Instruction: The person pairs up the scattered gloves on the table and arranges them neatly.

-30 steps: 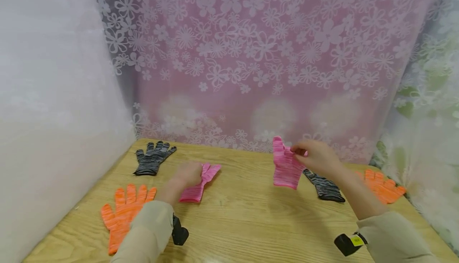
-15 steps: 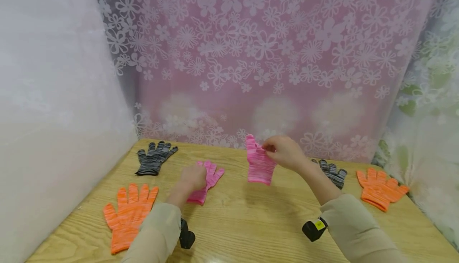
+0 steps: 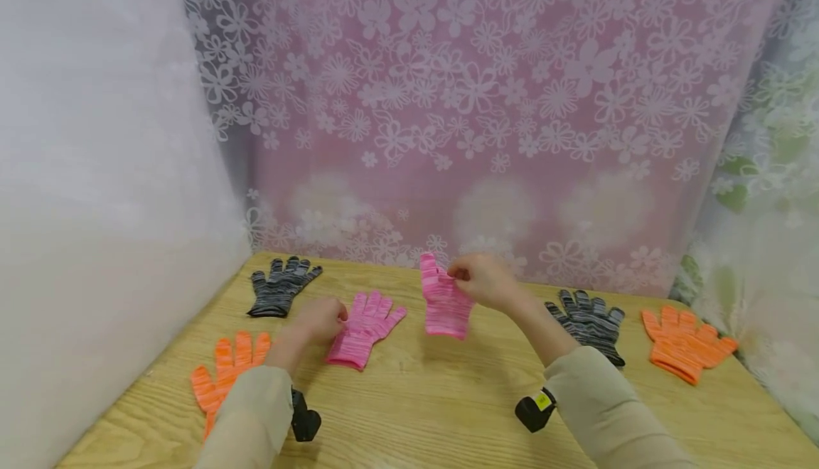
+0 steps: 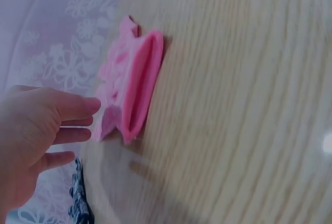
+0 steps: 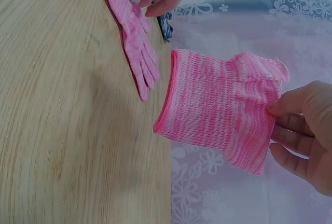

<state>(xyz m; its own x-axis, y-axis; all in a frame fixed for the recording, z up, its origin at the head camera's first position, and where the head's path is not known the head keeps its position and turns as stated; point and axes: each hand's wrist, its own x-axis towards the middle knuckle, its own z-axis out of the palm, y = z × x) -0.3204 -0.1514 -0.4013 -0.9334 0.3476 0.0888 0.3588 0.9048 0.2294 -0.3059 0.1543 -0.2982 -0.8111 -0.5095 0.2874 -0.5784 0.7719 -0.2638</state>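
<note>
My right hand (image 3: 486, 281) pinches a pink striped knit glove (image 3: 446, 309) by its finger end, thumb against fingers. In the right wrist view this glove (image 5: 207, 99) hangs above the table, cuff away from the hand. A second pink glove (image 3: 365, 330) lies flat on the wood, its fingers pointing to the back. My left hand (image 3: 320, 318) is just left of it, fingertips right at its edge. The left wrist view shows the left hand (image 4: 31, 136) with loosely bent fingers, nothing gripped, and the glove's cuff (image 4: 142, 86) gaping a little.
A grey-black glove (image 3: 281, 288) lies at the back left, another (image 3: 589, 323) behind the right forearm. One orange glove (image 3: 224, 376) is partly hidden by the left sleeve; a second (image 3: 687, 344) lies at the right. Floral curtains surround the wooden table (image 3: 397, 412).
My right hand has carried its pink glove leftward. The left hand has let go of the other pink glove, which now lies spread flat, and has drawn off to the left.
</note>
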